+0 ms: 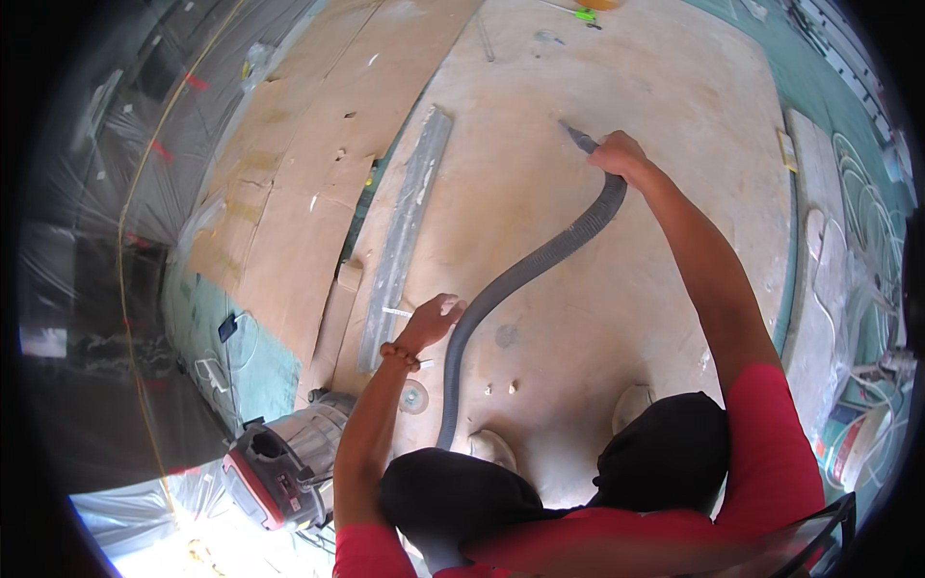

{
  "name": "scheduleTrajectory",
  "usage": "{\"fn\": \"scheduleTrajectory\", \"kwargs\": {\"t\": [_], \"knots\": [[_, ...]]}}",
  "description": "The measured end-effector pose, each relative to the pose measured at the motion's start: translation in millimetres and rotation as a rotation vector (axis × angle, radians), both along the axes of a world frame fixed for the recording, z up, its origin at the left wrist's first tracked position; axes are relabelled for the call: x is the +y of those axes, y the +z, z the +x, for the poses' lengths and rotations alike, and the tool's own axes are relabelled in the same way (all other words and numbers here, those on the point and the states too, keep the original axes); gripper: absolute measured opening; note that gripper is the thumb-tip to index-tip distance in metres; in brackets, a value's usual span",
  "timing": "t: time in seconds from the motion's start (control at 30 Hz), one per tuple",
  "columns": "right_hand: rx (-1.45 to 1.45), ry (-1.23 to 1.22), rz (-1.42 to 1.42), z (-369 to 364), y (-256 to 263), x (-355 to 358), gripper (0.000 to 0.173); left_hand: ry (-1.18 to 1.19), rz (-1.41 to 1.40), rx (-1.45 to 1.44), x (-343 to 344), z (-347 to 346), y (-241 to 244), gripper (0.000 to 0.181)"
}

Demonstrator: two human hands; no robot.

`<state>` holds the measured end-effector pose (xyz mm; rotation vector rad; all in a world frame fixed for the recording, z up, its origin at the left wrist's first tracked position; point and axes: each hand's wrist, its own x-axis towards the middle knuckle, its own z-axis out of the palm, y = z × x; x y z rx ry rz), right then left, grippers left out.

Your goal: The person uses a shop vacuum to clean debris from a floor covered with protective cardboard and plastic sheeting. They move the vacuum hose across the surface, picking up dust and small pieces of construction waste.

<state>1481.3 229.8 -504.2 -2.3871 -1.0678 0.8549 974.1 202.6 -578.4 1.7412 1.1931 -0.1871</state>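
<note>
My right hand (620, 159) grips the front end of a grey corrugated vacuum hose (531, 266), just behind its tapered nozzle (579, 137). The nozzle points to the upper left over a dusty tan floor covering (650, 289). From there the hose curves back past my left hand to my knees. My left hand (433, 321), fingers partly bent and apart, is beside the hose and holds nothing; whether its fingertips touch the hose I cannot tell. A shop vacuum (285, 462) with a grey and red top stands at the lower left.
A long, dirty metal profile (408, 231) lies left of the hose, with cardboard sheets (289, 137) beyond it. Plastic sheeting (87, 289) hangs at the far left. At the right are a long pale board (813, 253), coiled tubing (863, 195) and a bucket (856, 448).
</note>
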Motion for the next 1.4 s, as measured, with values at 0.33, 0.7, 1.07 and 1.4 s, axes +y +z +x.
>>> {"fn": "scheduleTrajectory", "kwargs": {"t": [0.33,0.7,1.07,1.4], "knots": [[-0.188,0.016,0.041,2,-15,45,0.039,-0.509,0.987,0.528,41,56,-61,0.083],[-0.097,0.300,0.002,-50,9,102,0.029,-0.533,0.939,0.585,56,75,-82,0.091],[-0.231,-0.011,0.045,-21,-14,198,0.036,-0.561,0.889,0.582,58,81,-75,0.094],[-0.256,0.007,-0.036,21,-34,149,0.045,-0.607,0.868,0.637,58,79,-68,0.106]]}}
